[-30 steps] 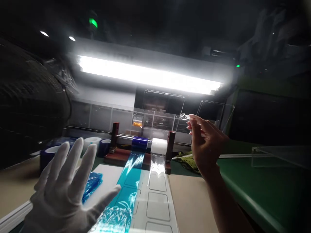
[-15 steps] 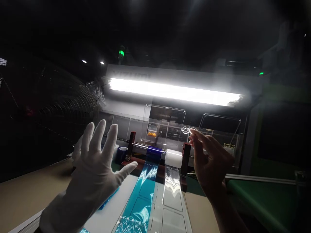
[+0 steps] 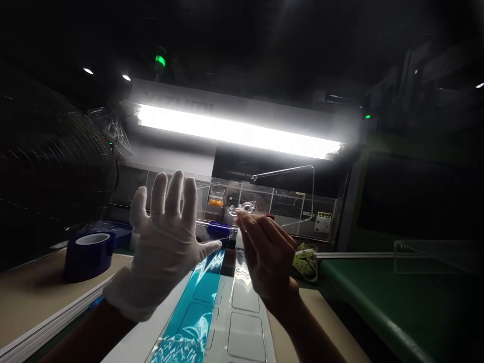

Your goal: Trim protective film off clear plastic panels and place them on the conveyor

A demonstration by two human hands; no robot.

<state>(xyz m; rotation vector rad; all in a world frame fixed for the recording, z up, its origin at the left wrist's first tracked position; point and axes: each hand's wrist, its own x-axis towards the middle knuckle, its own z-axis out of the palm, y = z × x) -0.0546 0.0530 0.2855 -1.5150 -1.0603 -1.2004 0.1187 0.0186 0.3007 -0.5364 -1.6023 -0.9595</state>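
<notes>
While the bare right hand [image 3: 266, 252] at five o'clock pinches a clear plastic piece [image 3: 247, 207] just below centre, the gloved left hand [image 3: 165, 242] at eight holds its fingers spread wide. Look, a thin clear frame [image 3: 282, 173] reaches toward three! Up at twelve, the tube light [image 3: 242, 129] blazes; at eleven, lettering [image 3: 179, 100] on the white panel [image 3: 253, 112] is too blurred to read surely. And at four, a label [image 3: 323, 224] shows a yellow strip [image 3: 324, 215], too small to read.

The beige bench [image 3: 34, 292] carries a blue roll [image 3: 88, 259].
</notes>
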